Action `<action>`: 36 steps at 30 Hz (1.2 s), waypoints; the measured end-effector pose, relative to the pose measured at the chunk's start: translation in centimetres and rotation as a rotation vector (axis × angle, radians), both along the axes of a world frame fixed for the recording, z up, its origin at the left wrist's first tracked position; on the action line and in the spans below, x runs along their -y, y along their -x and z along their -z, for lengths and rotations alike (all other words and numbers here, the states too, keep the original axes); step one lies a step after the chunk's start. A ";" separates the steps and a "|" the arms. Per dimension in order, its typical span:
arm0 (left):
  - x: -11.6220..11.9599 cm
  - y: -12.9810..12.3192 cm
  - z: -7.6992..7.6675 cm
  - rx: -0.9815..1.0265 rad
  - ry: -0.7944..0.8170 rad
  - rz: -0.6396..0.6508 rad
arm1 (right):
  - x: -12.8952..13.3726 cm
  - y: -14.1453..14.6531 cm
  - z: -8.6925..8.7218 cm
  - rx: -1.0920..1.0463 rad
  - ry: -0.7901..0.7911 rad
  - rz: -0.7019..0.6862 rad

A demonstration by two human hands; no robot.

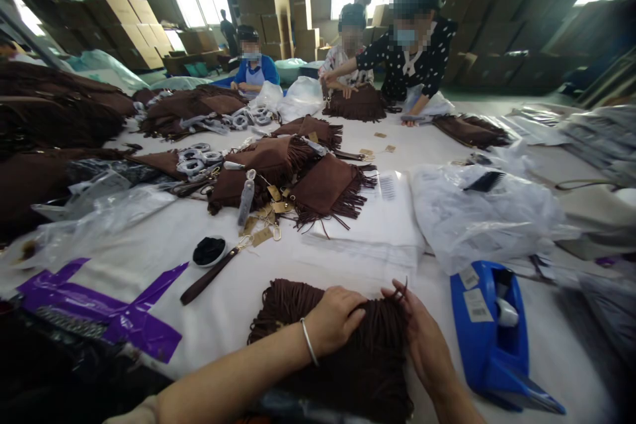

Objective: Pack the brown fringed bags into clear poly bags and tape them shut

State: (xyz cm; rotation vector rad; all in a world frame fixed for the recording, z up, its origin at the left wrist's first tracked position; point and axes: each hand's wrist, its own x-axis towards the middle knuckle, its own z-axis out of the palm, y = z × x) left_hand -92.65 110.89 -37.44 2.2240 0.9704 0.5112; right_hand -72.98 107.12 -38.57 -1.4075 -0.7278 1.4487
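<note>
A dark brown fringed bag (348, 371) lies on the table close in front of me, its fringe spread over the top. My left hand (334, 319), with a bangle at the wrist, lies across it, fingers curled down on the fringe. At the bag's right edge my right hand (421, 334) pinches thin fringe strands (401, 286) between thumb and fingertips. Beyond the bag are a brown wrist strap (209, 278) with a metal clip and a small white dish (209, 252) of black material.
On the right stands a blue tape dispenser (489, 331); purple tape (106, 308) lies left. Ahead are a pile of fringed bags (318, 189), tags and clear plastic bags (481, 205). Several people work across the table; one co-worker's hand (342, 83) touches a fringed bag.
</note>
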 end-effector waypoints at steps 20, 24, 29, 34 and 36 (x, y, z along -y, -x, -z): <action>0.8 15.4 0.7 0.263 0.055 -0.607 | 6.7 -1.2 0.5 0.730 -0.606 -0.146; 3.2 17.1 2.9 0.348 0.208 -0.748 | 4.5 -2.3 1.8 0.569 -0.275 0.136; 4.4 14.1 3.6 0.435 0.238 -0.662 | 1.9 -1.2 3.3 0.561 -0.271 -0.109; 3.6 10.4 3.9 0.444 0.222 -0.556 | 1.5 -2.2 3.3 0.709 -0.404 -0.285; 3.6 9.7 3.9 0.400 0.209 -0.511 | 1.8 -3.4 4.4 0.800 -0.456 -0.383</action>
